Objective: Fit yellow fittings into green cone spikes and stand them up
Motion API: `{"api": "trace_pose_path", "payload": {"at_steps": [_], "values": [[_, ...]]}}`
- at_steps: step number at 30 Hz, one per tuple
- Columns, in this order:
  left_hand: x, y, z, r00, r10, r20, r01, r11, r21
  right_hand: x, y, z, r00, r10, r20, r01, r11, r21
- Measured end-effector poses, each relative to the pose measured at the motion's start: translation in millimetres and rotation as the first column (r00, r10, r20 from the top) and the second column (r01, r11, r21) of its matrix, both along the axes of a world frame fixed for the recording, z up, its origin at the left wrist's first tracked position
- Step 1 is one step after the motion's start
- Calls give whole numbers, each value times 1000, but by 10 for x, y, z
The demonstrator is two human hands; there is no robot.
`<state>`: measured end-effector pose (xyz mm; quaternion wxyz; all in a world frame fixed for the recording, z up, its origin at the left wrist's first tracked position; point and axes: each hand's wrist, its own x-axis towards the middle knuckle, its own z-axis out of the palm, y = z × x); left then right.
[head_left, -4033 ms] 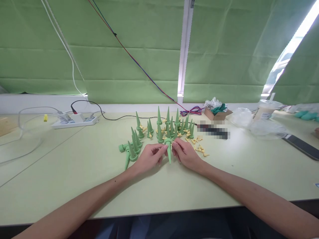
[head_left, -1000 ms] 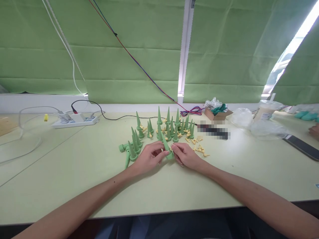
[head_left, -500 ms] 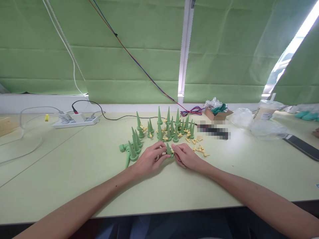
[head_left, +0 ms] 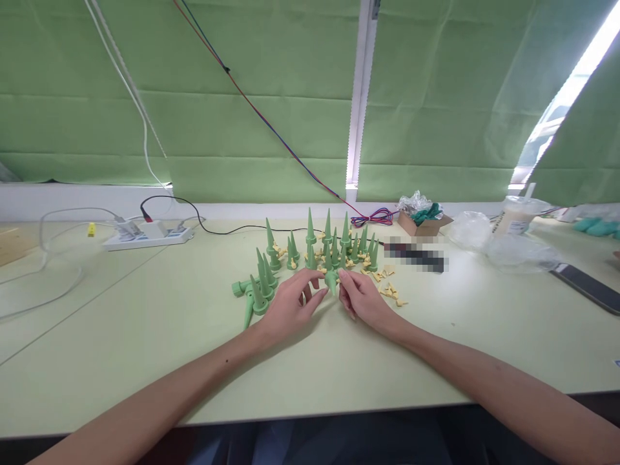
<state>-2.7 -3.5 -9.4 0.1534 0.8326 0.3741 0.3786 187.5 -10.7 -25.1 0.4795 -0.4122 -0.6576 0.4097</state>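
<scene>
Between my hands a green plastic watering spike is held with its tip pointing down towards me. My right hand pinches it at its right side, by a small yellow piece mostly hidden by the fingers. My left hand is at the spike's left, thumb and index finger apart; the index fingertip is close to it, and I cannot tell whether they touch. Behind stand several upright green spikes, many with yellow valves fitted. Loose yellow valves lie beyond my right hand. More green spikes stand by my left hand.
A white power strip with cables is at the left. At the back right are a small cardboard box, a bundle of red and blue wire, a drink cup in plastic and a phone.
The spike between my hands has turned from tip up to tip down. My left thumb has moved away from it, and my left fingers have spread.
</scene>
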Motion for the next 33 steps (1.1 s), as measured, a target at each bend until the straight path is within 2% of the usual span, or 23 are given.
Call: {"api": "trace_pose_path", "payload": {"at_steps": [1,3,6,11,14,26,29,33], "values": [[8,-6,22,999,20,25,-18,997,-74,3,-1,6,1000,-13,-4,13,1000,10],[23,-16,61,997,-10,73,28,969,-245,8,-5,18,1000,-22,1,22,999,35],[34,-19,78,986,-47,158,112,893,-436,12,-18,31,999,5,47,-8,998,69],[38,-18,57,977,-83,196,182,803,-567,14,-32,14,994,67,86,-73,995,72],[42,-25,68,975,-81,207,188,798,-573,17,-28,-7,993,82,87,-88,993,72],[42,-45,80,976,-90,196,182,833,-523,15,-19,-34,991,135,-17,-134,991,26],[52,-49,83,979,-106,174,177,865,-470,1,-21,-34,988,140,-59,-142,990,-20],[68,-49,73,986,-113,122,146,937,-317,-14,-17,-24,980,141,-140,-156,983,-101]]}}
